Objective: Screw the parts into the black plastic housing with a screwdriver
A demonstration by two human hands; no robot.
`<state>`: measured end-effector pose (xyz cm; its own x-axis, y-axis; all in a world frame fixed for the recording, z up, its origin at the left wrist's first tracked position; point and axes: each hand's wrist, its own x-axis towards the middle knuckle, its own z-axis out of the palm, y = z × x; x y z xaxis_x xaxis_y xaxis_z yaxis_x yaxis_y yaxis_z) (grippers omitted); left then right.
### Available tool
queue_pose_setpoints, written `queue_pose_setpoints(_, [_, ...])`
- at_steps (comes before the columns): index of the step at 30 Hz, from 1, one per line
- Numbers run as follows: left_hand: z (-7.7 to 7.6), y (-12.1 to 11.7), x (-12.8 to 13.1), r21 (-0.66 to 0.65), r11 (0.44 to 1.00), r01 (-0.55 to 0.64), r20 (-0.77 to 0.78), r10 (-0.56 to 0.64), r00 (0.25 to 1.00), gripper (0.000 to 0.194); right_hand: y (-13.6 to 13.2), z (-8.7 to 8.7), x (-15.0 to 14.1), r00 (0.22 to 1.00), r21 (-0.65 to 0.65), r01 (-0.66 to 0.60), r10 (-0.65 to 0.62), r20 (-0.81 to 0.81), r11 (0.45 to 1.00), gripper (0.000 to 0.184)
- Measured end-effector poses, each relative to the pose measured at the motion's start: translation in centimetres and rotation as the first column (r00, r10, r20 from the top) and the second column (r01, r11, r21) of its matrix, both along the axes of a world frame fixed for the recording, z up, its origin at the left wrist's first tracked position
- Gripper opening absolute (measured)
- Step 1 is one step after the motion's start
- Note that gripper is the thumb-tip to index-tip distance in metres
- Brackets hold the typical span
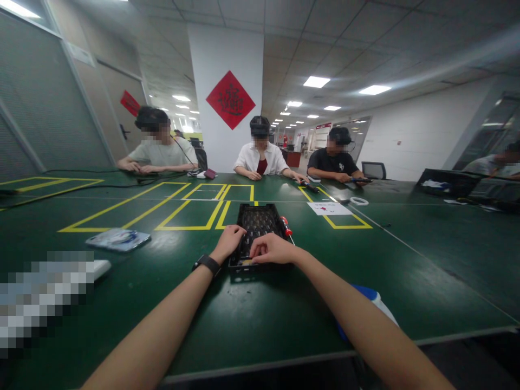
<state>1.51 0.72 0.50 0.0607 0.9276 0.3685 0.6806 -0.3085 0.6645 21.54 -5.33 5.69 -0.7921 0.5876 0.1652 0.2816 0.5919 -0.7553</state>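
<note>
1. The black case (260, 218) lies on the green tabletop (300, 330), straight ahead of the person, its hollow, patterned inside facing up; that seems to leave the interior within reach of both hands.
2. The left hand (231, 241) is bent at the case's left rim, fingers close together, probably to steady it; I cannot tell whether they grip the edge.
3. The right hand (274, 249) arches over the near end, fingers curled narrow and thumb close to them, beside a small yellowish piece (246, 262). Whether anything is pinched there is hard to say, as the knuckles hide the tips.
4. A red-handled screwdriver (286, 225) lies along the case's right side, apparently kept handy.
5. Yellow tape (174, 228) marks out boxes farther off, perhaps as places for items; a printed white sheet (330, 208) lies across one.
6. Dark brush-style characters fill the red diamond poster (231, 100) on the pillar. The sheet's print and the white mark on a co-worker's black shirt (331, 162) are too small to read; no brand is legible.
</note>
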Motion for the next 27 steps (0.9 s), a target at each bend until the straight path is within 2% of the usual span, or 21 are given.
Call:
queue_pose_setpoints(6, [-0.09, 0.21, -0.08, -0.017, 1.000, 0.003, 0.005, -0.003, 1.000, 0.034, 0.01, -0.16, -0.04, 1.000, -0.055, -0.020, 0.020, -0.013, 0.998, 0.027])
queue_pose_setpoints(13, [0.14, -0.06, 0.05, -0.023, 1.000, 0.004, 0.011, -0.004, 1.000, 0.034, 0.01, 0.02, 0.09, 1.000, 0.025, 0.007, -0.007, 0.002, 1.000, 0.026])
queue_pose_setpoints(20, [0.03, 0.04, 0.08, -0.003, 1.000, -0.007, 0.027, 0.007, 1.000, 0.034, 0.16, -0.35, 0.18, 1.000, -0.044, -0.024, 0.024, -0.010, 0.999, 0.027])
queue_pose_setpoints(27, [-0.08, 0.29, 0.00, -0.018, 1.000, 0.003, 0.002, -0.003, 1.000, 0.034, -0.10, 0.14, 0.10, 1.000, 0.043, -0.009, 0.009, -0.007, 0.999, 0.028])
